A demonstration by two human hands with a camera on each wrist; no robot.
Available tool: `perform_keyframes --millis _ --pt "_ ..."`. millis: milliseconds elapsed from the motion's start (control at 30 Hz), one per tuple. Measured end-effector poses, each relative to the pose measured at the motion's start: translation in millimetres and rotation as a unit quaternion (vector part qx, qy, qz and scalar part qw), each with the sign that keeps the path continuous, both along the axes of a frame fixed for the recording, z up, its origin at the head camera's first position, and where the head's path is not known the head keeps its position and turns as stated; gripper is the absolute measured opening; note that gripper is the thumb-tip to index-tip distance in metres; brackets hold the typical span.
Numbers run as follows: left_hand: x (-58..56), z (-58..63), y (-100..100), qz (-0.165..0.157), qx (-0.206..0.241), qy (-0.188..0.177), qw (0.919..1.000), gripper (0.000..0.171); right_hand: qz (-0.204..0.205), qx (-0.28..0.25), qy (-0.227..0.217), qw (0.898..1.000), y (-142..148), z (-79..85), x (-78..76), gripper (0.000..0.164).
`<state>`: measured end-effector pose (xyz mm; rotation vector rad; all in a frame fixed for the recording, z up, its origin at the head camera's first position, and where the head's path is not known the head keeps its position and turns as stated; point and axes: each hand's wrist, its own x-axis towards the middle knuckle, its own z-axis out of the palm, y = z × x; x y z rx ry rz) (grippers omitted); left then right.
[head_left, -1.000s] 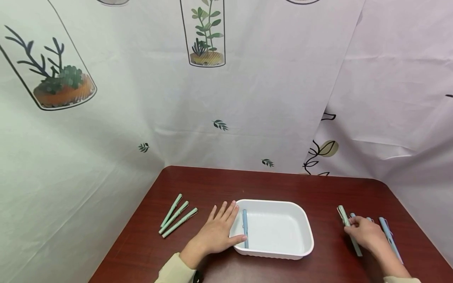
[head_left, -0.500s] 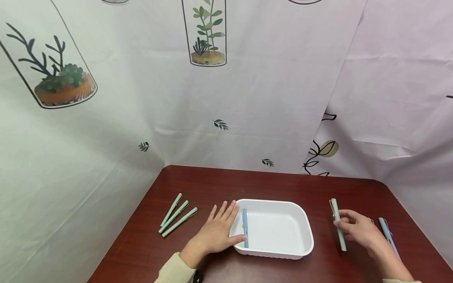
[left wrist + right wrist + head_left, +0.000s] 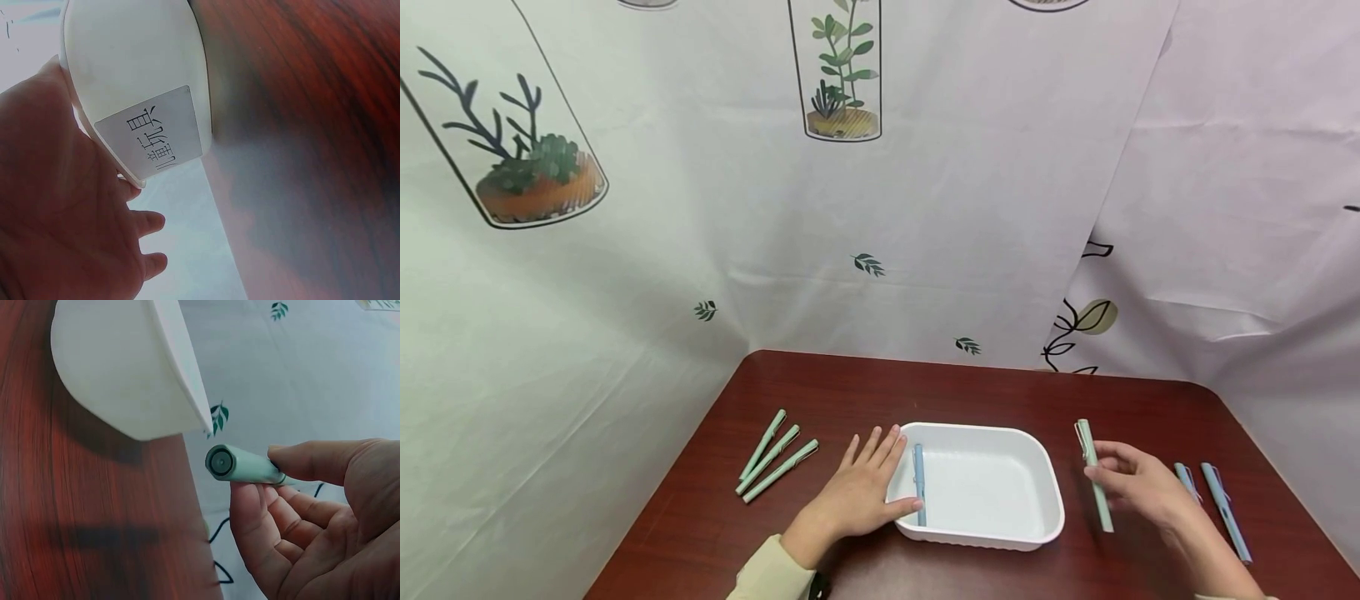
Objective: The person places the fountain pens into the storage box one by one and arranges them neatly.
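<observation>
Head view: the right hand (image 3: 1138, 482) pinches a green pen (image 3: 1101, 504) between thumb and fingers, held well apart from the tray (image 3: 973, 537), which sits between the hands. The left hand (image 3: 861, 493) is spread wide on the tray's left rim, thumb reaching over the edge. The step in hand looks to be bringing this pen to the tray — the left hand seemingly there to steady it. If so, the next move calls for a shift toward the left hand, high enough to clear the near wall, then a lowering beside the blue pen (image 3: 920, 479), which lies in the tray by the left thumb. That rim is the main obstacle; the thumb takes up a little room too. On the counter (image 3: 1000, 575), three green pens (image 3: 767, 460) lie left of the left hand, and two blue pens (image 3: 1227, 512) right of the right hand, one partly hidden by the right forearm (image 3: 1213, 550).

Left wrist view: the palm lies along the tray's side, near a label (image 3: 150, 134) with printed characters.

Right wrist view: thumb above, fingers below, the pen's blunt end faces the camera — the tray's wall beyond the fingertips.
</observation>
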<state>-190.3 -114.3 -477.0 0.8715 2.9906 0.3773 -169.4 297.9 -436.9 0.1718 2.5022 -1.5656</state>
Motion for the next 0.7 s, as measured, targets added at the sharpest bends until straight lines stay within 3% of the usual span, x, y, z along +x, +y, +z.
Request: perform_keyframes --millis 700 --pt "0.9 3.2 2 0.005 -0.003 -0.007 1.0 0.093 0.001 0.014 0.01 1.0 -38 -1.1 -8.3 0.059"
